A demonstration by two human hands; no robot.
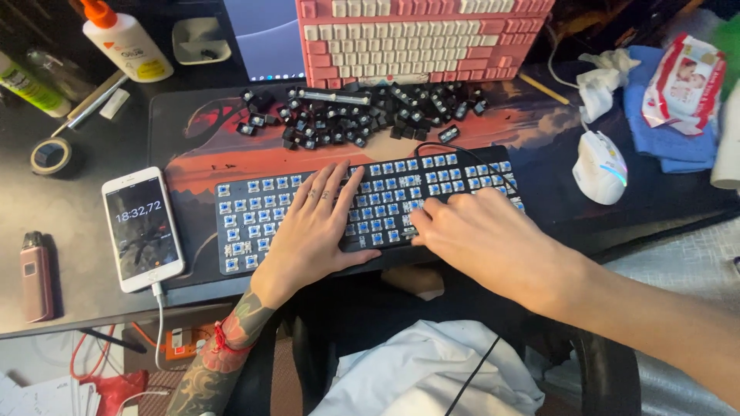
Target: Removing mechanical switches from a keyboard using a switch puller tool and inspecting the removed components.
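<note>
Left hand (314, 227) flat, fingers spread on stripped keyboard (254, 208); right hand (478, 239) fingers curled on switches, grip unclear. Keycaps (347, 115) all off, piled beyond fingertips.

Bare keyboard (370, 204) — matt black plastic with blue switch stems, loose keycaps (362, 115) dull black plastic, desk mat (231, 154) smooth printed cloth, phone (142, 229) glossy glass, mouse (600, 166) — glossy white plastic.

light: dim, warm, from above | focus: sharp centre | blur: right edge | glare: none
</note>
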